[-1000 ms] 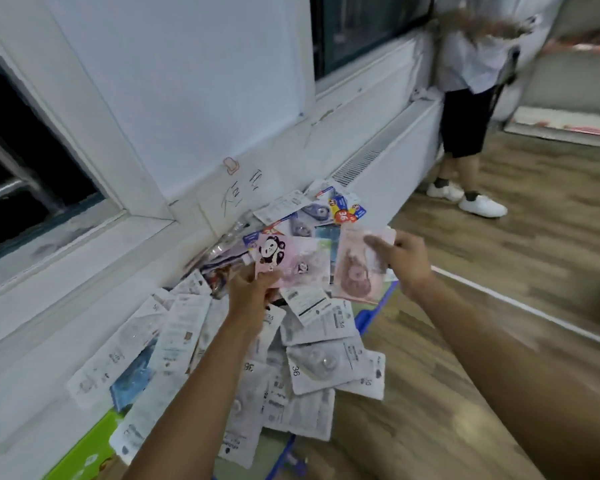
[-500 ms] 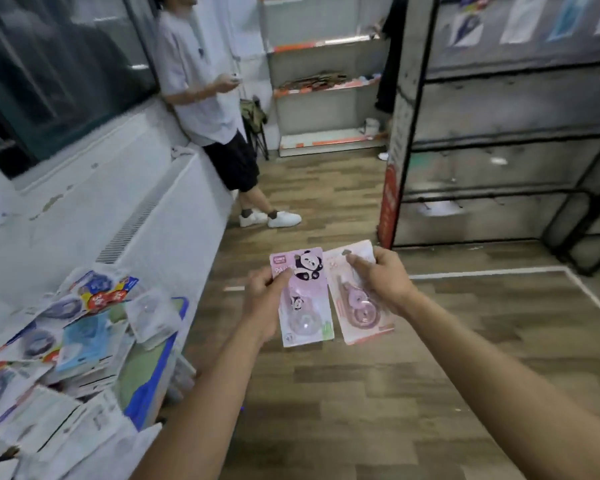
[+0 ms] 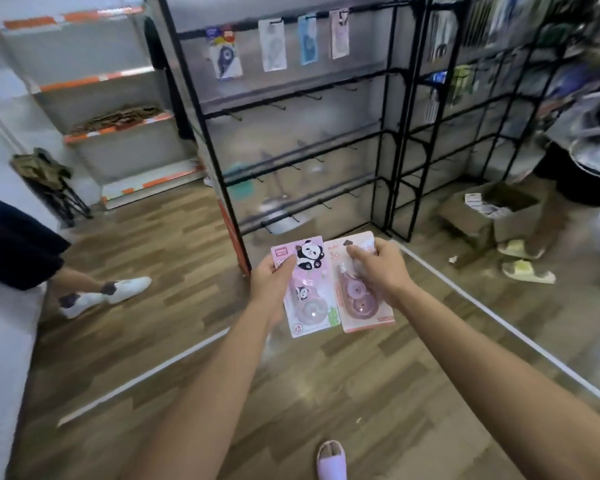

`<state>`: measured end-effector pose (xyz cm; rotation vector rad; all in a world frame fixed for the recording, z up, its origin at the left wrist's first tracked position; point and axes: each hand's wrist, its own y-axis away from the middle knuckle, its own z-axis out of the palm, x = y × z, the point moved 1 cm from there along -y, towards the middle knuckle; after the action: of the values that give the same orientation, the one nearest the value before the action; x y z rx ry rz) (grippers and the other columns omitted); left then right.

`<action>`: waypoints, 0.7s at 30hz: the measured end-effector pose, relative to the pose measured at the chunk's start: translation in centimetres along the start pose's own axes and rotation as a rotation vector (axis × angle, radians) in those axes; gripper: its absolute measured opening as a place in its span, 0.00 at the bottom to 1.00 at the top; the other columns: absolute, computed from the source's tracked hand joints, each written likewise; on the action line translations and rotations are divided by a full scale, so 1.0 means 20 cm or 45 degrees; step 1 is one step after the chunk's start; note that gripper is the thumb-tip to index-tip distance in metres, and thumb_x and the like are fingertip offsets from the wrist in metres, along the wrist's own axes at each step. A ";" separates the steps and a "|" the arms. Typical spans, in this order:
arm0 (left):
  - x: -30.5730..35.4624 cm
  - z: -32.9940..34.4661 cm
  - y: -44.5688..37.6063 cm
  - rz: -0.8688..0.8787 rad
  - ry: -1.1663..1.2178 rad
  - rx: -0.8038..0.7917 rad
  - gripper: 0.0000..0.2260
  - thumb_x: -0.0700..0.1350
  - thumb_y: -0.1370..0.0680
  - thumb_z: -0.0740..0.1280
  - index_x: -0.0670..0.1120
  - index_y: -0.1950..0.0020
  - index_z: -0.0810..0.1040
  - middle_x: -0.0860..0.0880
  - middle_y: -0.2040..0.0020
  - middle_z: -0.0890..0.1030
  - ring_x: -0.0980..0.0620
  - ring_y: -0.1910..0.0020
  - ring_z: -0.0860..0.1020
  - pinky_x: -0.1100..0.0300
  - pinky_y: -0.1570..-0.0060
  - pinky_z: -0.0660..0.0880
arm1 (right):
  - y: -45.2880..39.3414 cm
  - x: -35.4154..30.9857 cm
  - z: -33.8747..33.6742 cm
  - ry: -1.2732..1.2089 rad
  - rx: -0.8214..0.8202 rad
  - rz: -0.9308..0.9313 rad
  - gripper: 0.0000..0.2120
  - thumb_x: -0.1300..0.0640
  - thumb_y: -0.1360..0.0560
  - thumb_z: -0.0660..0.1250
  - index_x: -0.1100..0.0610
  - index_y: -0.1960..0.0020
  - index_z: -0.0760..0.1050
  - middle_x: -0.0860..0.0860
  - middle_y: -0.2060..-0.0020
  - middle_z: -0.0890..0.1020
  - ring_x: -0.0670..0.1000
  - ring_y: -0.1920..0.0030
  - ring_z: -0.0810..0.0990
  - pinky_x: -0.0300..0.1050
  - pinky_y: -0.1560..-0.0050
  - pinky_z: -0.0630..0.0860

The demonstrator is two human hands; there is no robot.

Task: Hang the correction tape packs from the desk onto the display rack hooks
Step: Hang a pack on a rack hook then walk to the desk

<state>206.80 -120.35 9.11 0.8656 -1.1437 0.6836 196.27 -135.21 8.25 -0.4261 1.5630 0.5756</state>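
Being light and stiff, the panda pack (image 3: 303,289) and pink pack (image 3: 361,292) are pinched near their tops by the left hand (image 3: 274,275) and right hand (image 3: 378,268).

Wood-plank floor (image 3: 174,341), white floor line (image 3: 499,317), orange-edged shelves (image 3: 111,126), cardboard box (image 3: 499,216)

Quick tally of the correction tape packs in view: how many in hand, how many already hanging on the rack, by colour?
In hand, pink panda pack, left hand: 1
In hand, peach-pink pack, right hand: 1
Hanging, dark blue pack: 1
Hanging, white pack: 1
Hanging, light blue pack: 1
Hanging, pale pink pack: 1
Total: 6
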 end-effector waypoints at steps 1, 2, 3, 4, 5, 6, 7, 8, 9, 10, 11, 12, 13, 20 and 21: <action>0.01 0.08 -0.10 -0.001 -0.001 -0.027 0.02 0.39 0.21 0.66 0.42 0.52 0.78 0.44 0.58 0.83 0.47 0.63 0.81 0.51 0.58 0.79 | -0.11 -0.02 -0.04 0.016 0.029 -0.009 0.07 0.58 0.28 0.70 0.57 0.64 0.76 0.53 0.65 0.82 0.50 0.64 0.78 0.48 0.60 0.77; 0.03 0.15 -0.20 -0.001 0.005 -0.052 0.02 0.39 0.22 0.67 0.42 0.54 0.79 0.45 0.59 0.83 0.48 0.64 0.82 0.52 0.61 0.80 | -0.21 -0.04 -0.07 0.031 0.058 -0.024 0.07 0.58 0.28 0.71 0.57 0.64 0.77 0.52 0.66 0.82 0.50 0.65 0.78 0.48 0.60 0.76; 0.05 0.23 -0.31 0.001 0.012 -0.068 0.02 0.39 0.22 0.67 0.42 0.54 0.79 0.46 0.61 0.84 0.49 0.66 0.82 0.55 0.65 0.81 | -0.32 -0.06 -0.10 0.038 0.090 -0.040 0.07 0.58 0.28 0.71 0.57 0.64 0.76 0.52 0.67 0.81 0.49 0.65 0.77 0.47 0.61 0.76; 0.07 0.30 -0.42 0.001 0.007 -0.078 0.03 0.39 0.22 0.67 0.42 0.54 0.79 0.47 0.62 0.84 0.51 0.67 0.82 0.58 0.68 0.80 | -0.42 -0.09 -0.13 0.036 0.125 -0.053 0.08 0.58 0.28 0.71 0.56 0.64 0.76 0.51 0.67 0.81 0.49 0.66 0.77 0.47 0.61 0.76; 0.10 0.38 -0.52 0.000 -0.012 -0.087 0.03 0.39 0.22 0.67 0.43 0.54 0.79 0.47 0.62 0.84 0.51 0.67 0.82 0.59 0.69 0.79 | -0.52 -0.12 -0.17 0.033 0.160 -0.064 0.07 0.58 0.28 0.71 0.56 0.64 0.76 0.51 0.67 0.81 0.49 0.65 0.78 0.47 0.60 0.76; 0.12 0.45 -0.62 0.000 -0.035 -0.103 0.03 0.39 0.21 0.66 0.43 0.53 0.79 0.46 0.60 0.84 0.51 0.65 0.82 0.59 0.66 0.79 | -0.62 -0.14 -0.20 0.045 0.190 -0.078 0.06 0.57 0.28 0.71 0.55 0.63 0.76 0.50 0.65 0.82 0.49 0.64 0.78 0.47 0.59 0.77; 0.15 0.52 -0.72 0.008 -0.062 -0.126 0.03 0.39 0.21 0.66 0.44 0.54 0.79 0.46 0.59 0.84 0.51 0.64 0.82 0.59 0.64 0.79 | -0.72 -0.17 -0.23 0.070 0.216 -0.098 0.06 0.56 0.28 0.72 0.54 0.61 0.76 0.49 0.64 0.82 0.49 0.63 0.79 0.47 0.58 0.77; 0.17 0.60 -0.81 0.022 -0.090 -0.149 0.04 0.39 0.21 0.66 0.44 0.54 0.79 0.46 0.58 0.84 0.52 0.64 0.82 0.59 0.63 0.79 | -0.81 -0.20 -0.27 0.093 0.240 -0.119 0.05 0.55 0.29 0.72 0.52 0.59 0.75 0.49 0.62 0.82 0.49 0.61 0.80 0.47 0.57 0.77; 0.19 0.67 -0.90 0.033 -0.112 -0.170 0.04 0.39 0.21 0.66 0.44 0.55 0.79 0.46 0.58 0.84 0.52 0.64 0.82 0.59 0.63 0.79 | -0.90 -0.22 -0.30 0.105 0.264 -0.136 0.05 0.55 0.29 0.71 0.51 0.58 0.75 0.48 0.61 0.82 0.50 0.60 0.81 0.47 0.57 0.78; 0.20 0.74 -0.98 0.037 -0.130 -0.191 0.04 0.39 0.21 0.66 0.45 0.54 0.78 0.46 0.57 0.84 0.51 0.63 0.83 0.57 0.62 0.79 | -0.99 -0.24 -0.33 0.110 0.282 -0.150 0.06 0.55 0.29 0.71 0.50 0.56 0.74 0.48 0.60 0.82 0.50 0.58 0.82 0.47 0.56 0.79; 0.21 0.81 -1.05 0.042 -0.145 -0.215 0.03 0.40 0.21 0.66 0.44 0.53 0.78 0.45 0.56 0.84 0.49 0.60 0.83 0.54 0.58 0.80 | -1.08 -0.26 -0.36 0.113 0.291 -0.167 0.07 0.56 0.28 0.71 0.49 0.54 0.74 0.49 0.58 0.82 0.51 0.56 0.82 0.48 0.54 0.79; 0.23 0.88 -1.12 0.052 -0.157 -0.238 0.03 0.40 0.21 0.66 0.44 0.52 0.78 0.43 0.54 0.84 0.47 0.57 0.83 0.51 0.55 0.80 | -1.17 -0.28 -0.39 0.113 0.295 -0.186 0.08 0.57 0.28 0.71 0.48 0.52 0.74 0.49 0.56 0.82 0.52 0.54 0.82 0.49 0.52 0.80; 0.24 0.96 -1.20 0.065 -0.166 -0.258 0.03 0.40 0.21 0.66 0.44 0.51 0.79 0.43 0.52 0.84 0.45 0.55 0.82 0.49 0.52 0.79 | -1.27 -0.29 -0.42 0.111 0.298 -0.202 0.10 0.57 0.28 0.70 0.47 0.51 0.74 0.49 0.55 0.82 0.52 0.52 0.82 0.51 0.49 0.79; 0.40 1.49 -1.78 0.255 -0.170 -0.225 0.06 0.39 0.21 0.66 0.47 0.57 0.80 0.51 0.62 0.84 0.52 0.62 0.82 0.57 0.60 0.79 | -2.04 -0.45 -0.64 0.101 0.238 -0.240 0.04 0.57 0.27 0.70 0.51 0.57 0.75 0.50 0.60 0.83 0.55 0.55 0.83 0.53 0.54 0.81; 0.43 1.57 -1.86 0.283 -0.147 -0.211 0.07 0.39 0.21 0.65 0.46 0.57 0.80 0.52 0.63 0.84 0.54 0.63 0.82 0.60 0.63 0.79 | -2.15 -0.49 -0.67 0.104 0.232 -0.256 0.04 0.57 0.27 0.70 0.52 0.57 0.75 0.51 0.60 0.83 0.56 0.55 0.83 0.54 0.54 0.81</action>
<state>224.96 -166.07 14.19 0.6492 -1.3941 0.7154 211.63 -178.41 13.75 -0.4661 1.6122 0.2607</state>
